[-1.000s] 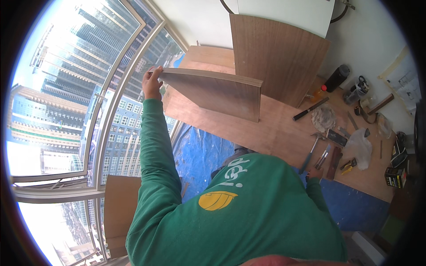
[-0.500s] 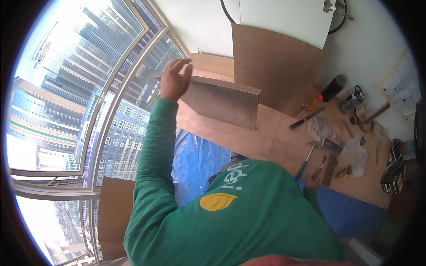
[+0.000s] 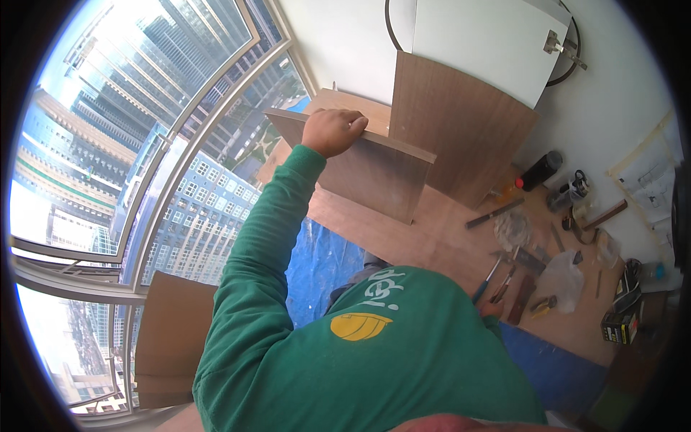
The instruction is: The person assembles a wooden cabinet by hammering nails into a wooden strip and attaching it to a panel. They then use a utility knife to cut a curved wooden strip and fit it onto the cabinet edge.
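Observation:
My left hand (image 3: 334, 132) is closed over the top edge of a brown wood-grain panel (image 3: 374, 173), which stands on edge on the wooden work surface. Low on the right, my right hand (image 3: 491, 308) is small and partly hidden by my sleeve and body. From its fingers projects a slim reddish tool with a dark tip (image 3: 504, 284), whose kind I cannot make out. Just left of that tool lies a hammer (image 3: 489, 278) with a blue-green handle. To its right are a dark reddish-brown block (image 3: 521, 299) and a yellow-handled tool (image 3: 544, 306).
A taller wood-grain panel (image 3: 461, 129) leans against a white cabinet door (image 3: 482, 43) with a hinge. A black bottle (image 3: 540, 171), a dark bar (image 3: 495, 213) and plastic bags (image 3: 561, 281) lie rightward. Windows (image 3: 144, 216) line the left; blue sheeting (image 3: 324, 266) lies below.
My left hand has come down from above the panel's left end and closed on its top edge. My right hand has shifted slightly left with the slim tool. The view has moved a little.

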`<state>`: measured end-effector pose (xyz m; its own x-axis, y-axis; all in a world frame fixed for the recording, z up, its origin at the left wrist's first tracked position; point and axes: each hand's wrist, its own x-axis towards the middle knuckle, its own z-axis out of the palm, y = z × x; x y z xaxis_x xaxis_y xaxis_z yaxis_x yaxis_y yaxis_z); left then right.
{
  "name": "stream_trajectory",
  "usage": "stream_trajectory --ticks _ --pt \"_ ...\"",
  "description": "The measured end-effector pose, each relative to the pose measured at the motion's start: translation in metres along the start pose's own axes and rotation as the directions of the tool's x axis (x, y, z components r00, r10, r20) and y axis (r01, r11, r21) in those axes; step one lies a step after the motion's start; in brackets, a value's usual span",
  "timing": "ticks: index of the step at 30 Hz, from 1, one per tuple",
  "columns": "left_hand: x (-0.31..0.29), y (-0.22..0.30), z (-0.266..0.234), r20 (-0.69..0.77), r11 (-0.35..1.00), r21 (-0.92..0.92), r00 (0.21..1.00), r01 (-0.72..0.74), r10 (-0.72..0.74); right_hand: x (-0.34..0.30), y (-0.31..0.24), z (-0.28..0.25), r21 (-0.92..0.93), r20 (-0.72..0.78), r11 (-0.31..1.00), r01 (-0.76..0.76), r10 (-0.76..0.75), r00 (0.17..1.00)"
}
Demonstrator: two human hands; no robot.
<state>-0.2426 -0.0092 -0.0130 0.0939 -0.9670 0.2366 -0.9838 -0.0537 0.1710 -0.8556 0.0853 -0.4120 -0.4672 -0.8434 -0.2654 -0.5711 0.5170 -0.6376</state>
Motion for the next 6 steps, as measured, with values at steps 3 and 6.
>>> stream_trajectory --ticks 3,6 --pt "-0.004 -0.001 0.000 0.004 1.000 0.004 1.000 -0.011 0.011 -0.014 -0.016 -0.002 -0.040 0.089 0.997 0.066 -0.062 0.994" --pt "-0.005 -0.002 0.000 0.014 1.000 0.000 1.000 -0.006 0.006 -0.007 -0.018 0.002 -0.152 0.225 0.985 0.078 -0.042 0.973"
